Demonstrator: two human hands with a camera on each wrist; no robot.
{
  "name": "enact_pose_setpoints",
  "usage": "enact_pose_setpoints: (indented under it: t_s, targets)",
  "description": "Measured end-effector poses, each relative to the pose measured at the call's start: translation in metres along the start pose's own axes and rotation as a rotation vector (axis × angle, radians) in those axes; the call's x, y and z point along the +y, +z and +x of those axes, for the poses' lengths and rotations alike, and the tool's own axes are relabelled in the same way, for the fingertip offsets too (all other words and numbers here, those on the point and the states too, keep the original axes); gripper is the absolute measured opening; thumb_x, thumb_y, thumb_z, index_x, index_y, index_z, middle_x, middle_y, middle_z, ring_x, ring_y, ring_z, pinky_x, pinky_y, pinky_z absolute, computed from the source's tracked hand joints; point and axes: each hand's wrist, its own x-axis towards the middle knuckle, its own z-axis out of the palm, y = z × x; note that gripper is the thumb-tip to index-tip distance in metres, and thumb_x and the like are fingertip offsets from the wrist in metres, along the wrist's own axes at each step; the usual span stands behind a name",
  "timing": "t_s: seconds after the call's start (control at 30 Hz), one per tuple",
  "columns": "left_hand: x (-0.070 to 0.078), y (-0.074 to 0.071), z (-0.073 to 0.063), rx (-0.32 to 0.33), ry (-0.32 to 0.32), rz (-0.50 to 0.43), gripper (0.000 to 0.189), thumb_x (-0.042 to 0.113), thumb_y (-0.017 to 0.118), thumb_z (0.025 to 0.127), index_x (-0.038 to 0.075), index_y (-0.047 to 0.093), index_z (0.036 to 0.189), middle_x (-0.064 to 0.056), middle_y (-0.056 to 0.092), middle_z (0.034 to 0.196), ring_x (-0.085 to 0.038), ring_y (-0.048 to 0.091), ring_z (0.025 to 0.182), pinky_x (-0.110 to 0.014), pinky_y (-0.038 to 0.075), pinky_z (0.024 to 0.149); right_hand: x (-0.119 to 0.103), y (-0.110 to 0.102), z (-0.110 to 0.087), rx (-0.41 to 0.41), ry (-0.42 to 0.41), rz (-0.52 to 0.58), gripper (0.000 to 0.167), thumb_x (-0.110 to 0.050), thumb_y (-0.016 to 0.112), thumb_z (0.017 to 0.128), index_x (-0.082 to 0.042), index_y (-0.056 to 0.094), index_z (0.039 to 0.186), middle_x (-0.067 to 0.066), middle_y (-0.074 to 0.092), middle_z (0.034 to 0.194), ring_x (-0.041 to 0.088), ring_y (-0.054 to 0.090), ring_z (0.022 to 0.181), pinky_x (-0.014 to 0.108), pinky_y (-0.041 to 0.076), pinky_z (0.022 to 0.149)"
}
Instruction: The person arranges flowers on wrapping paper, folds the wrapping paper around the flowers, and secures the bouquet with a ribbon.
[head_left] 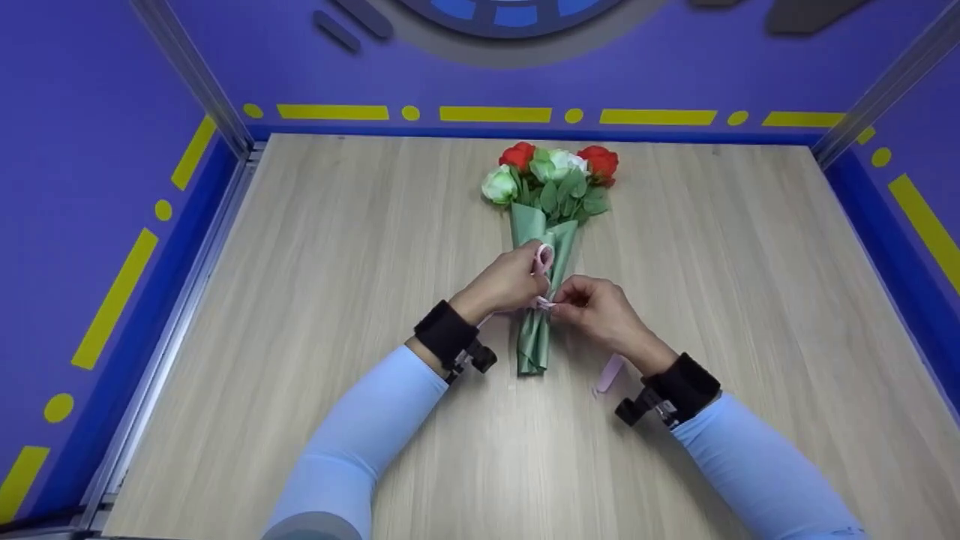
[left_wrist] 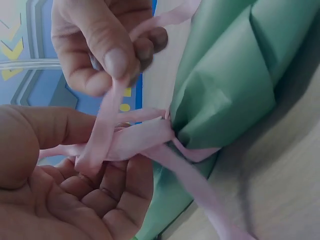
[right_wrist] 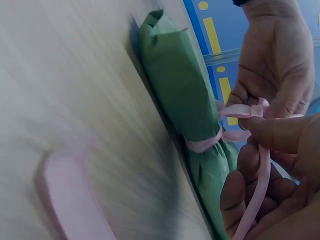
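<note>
A bouquet of artificial-looking red and white roses [head_left: 553, 165] lies on the table, its stems wrapped in green paper [head_left: 532, 349]. Pink ribbon [right_wrist: 204, 143] circles the wrap at a narrowed waist. My left hand [head_left: 510, 281] is over the wrap, holding a ribbon loop between thumb and curled fingers; the left wrist view shows crossing ribbon strands beside that thumb. From the right, my right hand [head_left: 604, 315] pinches a ribbon strand between thumb and forefinger close to the crossing. A ribbon tail [head_left: 609, 373] hangs below the right hand. Exactly how the strands cross is partly hidden by fingers.
The wood-grain table [head_left: 337, 225] spreads around the bouquet. Blue panels with yellow marks [head_left: 495, 114] wall it at the back and both sides. Each wrist wears a black strap [head_left: 445, 330] with a small camera.
</note>
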Motion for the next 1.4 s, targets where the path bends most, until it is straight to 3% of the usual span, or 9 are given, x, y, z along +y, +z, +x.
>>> enact_pose_setpoints:
  t_s: [0.3, 0.5, 0.67, 0.83, 1.03, 1.2, 1.4]
  targets:
    - [0.001, 0.0, 0.0, -0.02, 0.031, 0.013, 0.016, 0.006, 0.062, 0.097, 0.012, 0.055, 0.11, 0.001, 0.057, 0.093, -0.013, 0.059, 0.081, -0.023, 0.048, 0.065, 0.001, 0.012, 0.008, 0.038, 0.045, -0.002, 0.029, -0.001, 0.072, 0.09, -0.002, 0.067, 0.119, 0.007, 0.073, 0.083, 0.008, 0.061, 0.07, 0.021, 0.048, 0.066]
    - [-0.002, -0.004, -0.001, -0.026, 0.067, 0.049, 0.017, 0.011, 0.067, 0.098, 0.011, 0.056, 0.111, 0.0, 0.06, 0.097, -0.014, 0.06, 0.083, -0.025, 0.048, 0.067, 0.0, 0.015, 0.012, 0.076, 0.046, -0.026, 0.01, -0.008, 0.071, 0.095, -0.002, 0.077, 0.101, 0.002, 0.072, 0.083, 0.009, 0.06, 0.073, 0.02, 0.048, 0.066]
    - [-0.004, -0.005, -0.002, -0.035, 0.086, 0.06, 0.021, 0.009, 0.072, 0.095, 0.012, 0.054, 0.105, 0.002, 0.055, 0.092, -0.014, 0.058, 0.083, -0.024, 0.046, 0.069, 0.001, 0.015, 0.012, 0.097, 0.086, 0.019, 0.019, -0.019, 0.073, 0.1, -0.003, 0.075, 0.09, 0.0, 0.069, 0.074, 0.008, 0.059, 0.065, 0.021, 0.047, 0.058]
    - [-0.007, -0.002, -0.002, -0.003, 0.098, 0.143, 0.017, 0.014, 0.072, 0.097, 0.014, 0.055, 0.1, 0.005, 0.053, 0.086, -0.014, 0.056, 0.082, -0.024, 0.041, 0.069, 0.003, 0.014, 0.012, 0.099, 0.126, 0.068, 0.027, -0.027, 0.074, 0.1, -0.003, 0.073, 0.088, 0.002, 0.066, 0.069, 0.006, 0.058, 0.059, 0.021, 0.046, 0.054]
    - [-0.01, 0.003, 0.001, 0.089, 0.111, 0.259, 0.015, 0.012, 0.072, 0.098, 0.011, 0.058, 0.099, 0.003, 0.054, 0.085, -0.015, 0.056, 0.081, -0.028, 0.044, 0.07, 0.004, 0.013, 0.012, 0.074, 0.124, 0.11, 0.024, -0.022, 0.074, 0.1, 0.0, 0.073, 0.09, -0.004, 0.064, 0.067, 0.007, 0.058, 0.057, 0.021, 0.047, 0.053]
    - [-0.014, 0.009, 0.004, 0.202, 0.151, 0.389, 0.009, 0.011, 0.069, 0.099, 0.008, 0.061, 0.1, -0.004, 0.06, 0.091, -0.022, 0.061, 0.089, -0.038, 0.051, 0.078, 0.005, 0.011, 0.014, 0.02, 0.163, 0.237, 0.025, -0.019, 0.068, 0.101, 0.004, 0.074, 0.094, -0.001, 0.067, 0.07, 0.01, 0.062, 0.063, 0.025, 0.053, 0.058]
    - [-0.017, 0.012, 0.004, 0.229, 0.168, 0.348, 0.01, 0.012, 0.069, 0.1, 0.006, 0.062, 0.103, -0.009, 0.067, 0.098, -0.026, 0.067, 0.093, -0.043, 0.054, 0.082, 0.009, 0.006, 0.017, 0.026, 0.302, 0.49, 0.031, -0.024, 0.062, 0.107, -0.002, 0.077, 0.092, 0.001, 0.071, 0.072, 0.01, 0.067, 0.066, 0.022, 0.055, 0.061]
